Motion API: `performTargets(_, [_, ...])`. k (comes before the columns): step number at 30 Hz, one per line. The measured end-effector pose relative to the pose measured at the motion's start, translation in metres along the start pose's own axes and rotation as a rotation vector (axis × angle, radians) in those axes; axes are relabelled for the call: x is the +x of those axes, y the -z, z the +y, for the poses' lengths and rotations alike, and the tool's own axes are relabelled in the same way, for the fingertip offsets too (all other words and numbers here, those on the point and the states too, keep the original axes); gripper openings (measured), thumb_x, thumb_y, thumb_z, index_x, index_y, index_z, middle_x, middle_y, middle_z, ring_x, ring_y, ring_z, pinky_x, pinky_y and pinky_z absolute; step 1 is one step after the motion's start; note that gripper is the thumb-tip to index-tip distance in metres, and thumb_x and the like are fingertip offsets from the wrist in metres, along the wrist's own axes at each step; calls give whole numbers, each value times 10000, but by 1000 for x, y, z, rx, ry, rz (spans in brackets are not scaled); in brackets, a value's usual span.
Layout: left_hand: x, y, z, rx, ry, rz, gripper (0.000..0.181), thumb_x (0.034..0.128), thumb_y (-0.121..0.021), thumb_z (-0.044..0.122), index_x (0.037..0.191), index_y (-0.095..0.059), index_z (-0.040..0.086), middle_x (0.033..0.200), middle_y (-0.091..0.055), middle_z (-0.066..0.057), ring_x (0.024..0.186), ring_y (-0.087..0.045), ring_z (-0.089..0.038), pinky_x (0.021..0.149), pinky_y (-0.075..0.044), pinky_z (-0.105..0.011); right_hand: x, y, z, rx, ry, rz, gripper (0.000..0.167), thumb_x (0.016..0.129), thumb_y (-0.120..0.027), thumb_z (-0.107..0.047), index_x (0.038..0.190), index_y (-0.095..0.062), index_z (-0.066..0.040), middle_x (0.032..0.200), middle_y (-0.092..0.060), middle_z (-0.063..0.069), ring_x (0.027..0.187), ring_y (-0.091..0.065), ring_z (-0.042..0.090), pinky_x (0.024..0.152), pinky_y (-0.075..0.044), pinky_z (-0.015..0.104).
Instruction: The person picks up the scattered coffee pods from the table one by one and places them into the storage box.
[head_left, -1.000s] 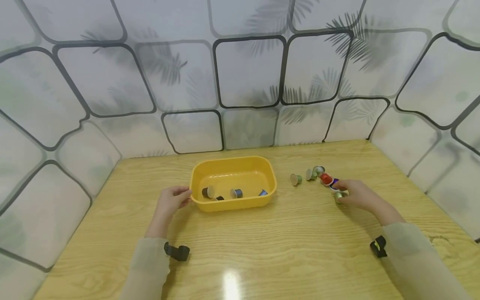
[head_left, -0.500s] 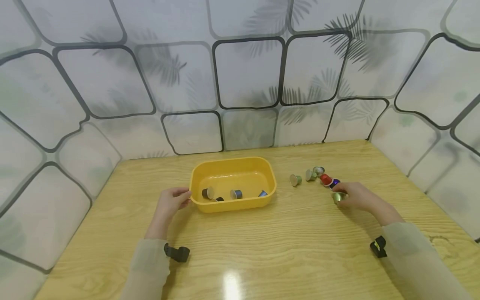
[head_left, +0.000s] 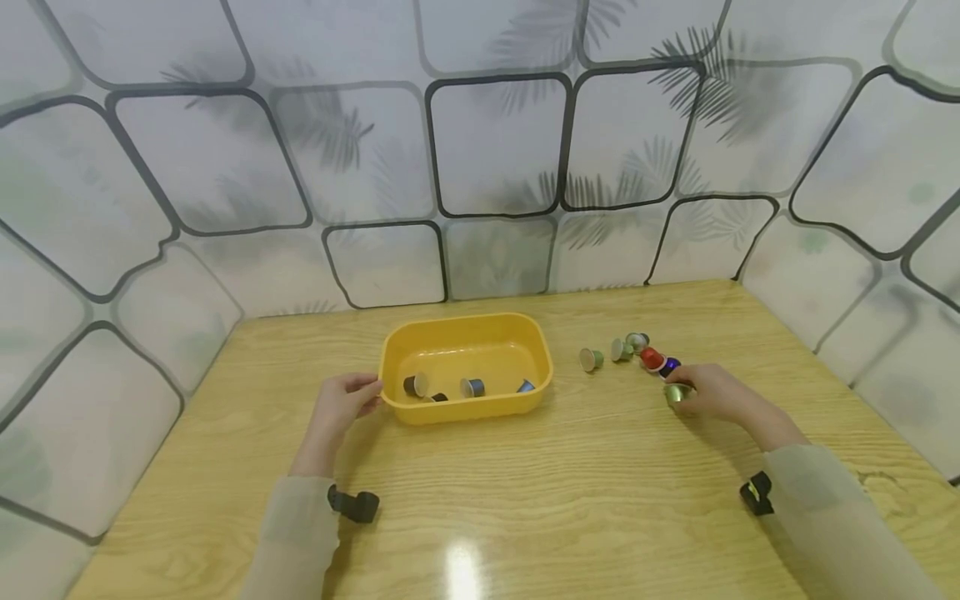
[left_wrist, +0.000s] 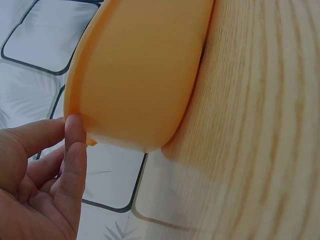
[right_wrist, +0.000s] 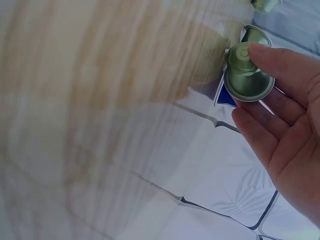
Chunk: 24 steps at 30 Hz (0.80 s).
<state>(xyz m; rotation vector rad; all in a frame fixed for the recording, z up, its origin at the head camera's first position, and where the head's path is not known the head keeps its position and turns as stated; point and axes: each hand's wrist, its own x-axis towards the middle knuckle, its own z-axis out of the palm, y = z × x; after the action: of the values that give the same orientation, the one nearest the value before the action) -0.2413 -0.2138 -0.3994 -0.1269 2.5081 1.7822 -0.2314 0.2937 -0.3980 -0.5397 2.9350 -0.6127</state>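
My left hand [head_left: 341,408] pinches the left rim of a yellow plastic tub [head_left: 465,408] between thumb and fingers; the left wrist view shows this grip and the tub's outer wall [left_wrist: 140,75]. Inside the tub lie several coffee capsules, among them a dark one [head_left: 410,385] and a blue one [head_left: 527,387]. Over on the right, my right hand [head_left: 716,396] holds a green coffee capsule [right_wrist: 248,85] by thumb and fingers, low at the tabletop. Just behind it are a purple-blue capsule [head_left: 670,367] and a red capsule [head_left: 652,359].
Between the tub and the red capsule lie a pale green capsule [head_left: 591,360], another green one [head_left: 622,350] and a grey one [head_left: 638,341]. Patterned panels [head_left: 495,250] stand along the back and sides of the wooden table [head_left: 525,500].
In my right hand the green capsule has tilted so more of its side shows. My right fingertips have dropped slightly, uncovering more of the purple-blue capsule. The left hand stays on the tub.
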Motion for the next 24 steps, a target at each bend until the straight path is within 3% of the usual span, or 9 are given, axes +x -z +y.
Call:
performTargets(7, [1, -1, 1, -12, 0, 5, 320, 880, -547, 96, 1132, -531, -100, 1046, -576, -231, 702, -586, -87, 679, -506, -226, -3, 4, -2, 40, 12, 49, 274, 743, -656, -49, 993, -596, 42, 967, -601, 213, 925, -526, 419, 778, -430, 528])
performTargets(17, [0, 0, 0, -5, 3, 9, 326, 889, -536, 106, 1147, -523, -94, 1063, -568, -233, 719, -584, -89, 691, -503, -228, -6, 8, 0, 72, 61, 170, 318, 783, -645, -49, 1053, -556, 92, 1022, -563, 265, 956, -506, 452, 809, -432, 513])
performTargets(24, [1, 0, 0, -4, 1, 3, 328, 887, -538, 102, 1148, -521, -95, 1072, -565, -233, 724, -588, -89, 691, -504, -222, -7, 11, -2, 131, 33, 228, 369, 805, -653, -122, 1090, -546, 86, 1050, -551, 274, 974, -501, 448, 812, -441, 485])
